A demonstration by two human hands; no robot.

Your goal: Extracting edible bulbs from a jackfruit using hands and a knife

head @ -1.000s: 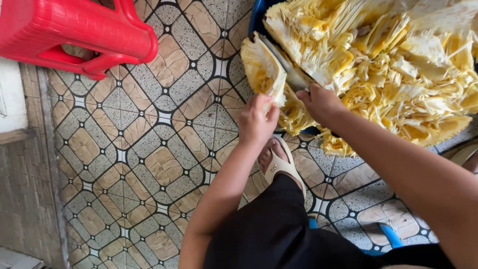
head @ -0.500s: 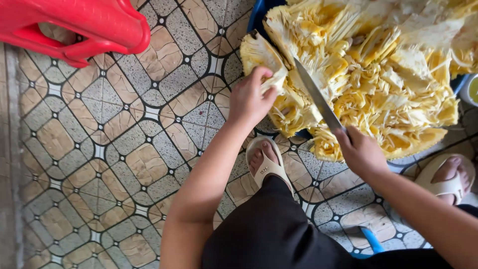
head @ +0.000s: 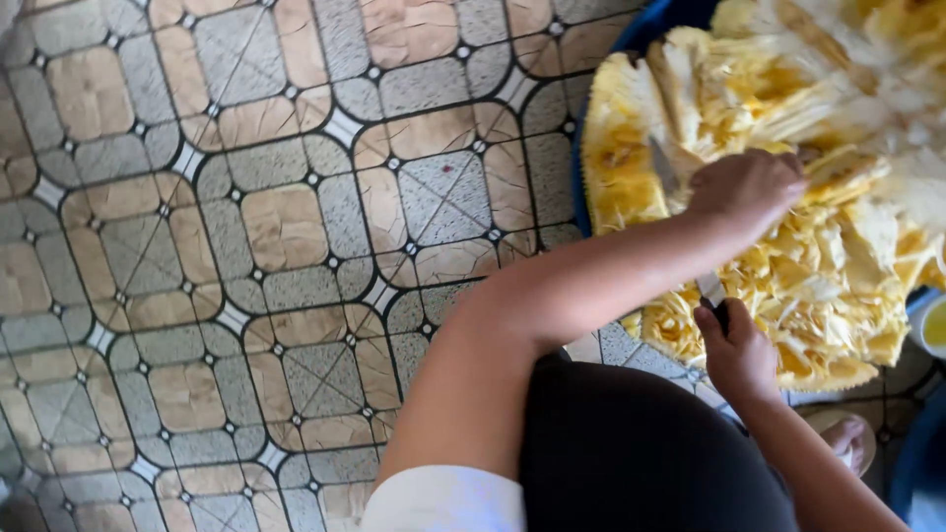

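A big heap of cut yellow jackfruit pieces fills a blue basin at the upper right. My left hand reaches across and grips a piece near the top of the heap. Below that forearm, my right hand is closed on the dark handle of a knife. Its blade runs up behind my left wrist and shows again against a pale yellow slab at the heap's left edge. My dark-clothed lap fills the lower middle.
Patterned beige and grey floor tiles cover the left two thirds. My foot in a sandal rests at the lower right. A small bowl of yellow liquid sits at the right edge, and a blue object lies below it.
The view has swung right, and the red stool is out of sight. My left hand moved further onto the heap. My right hand brought the knife in under my left forearm.
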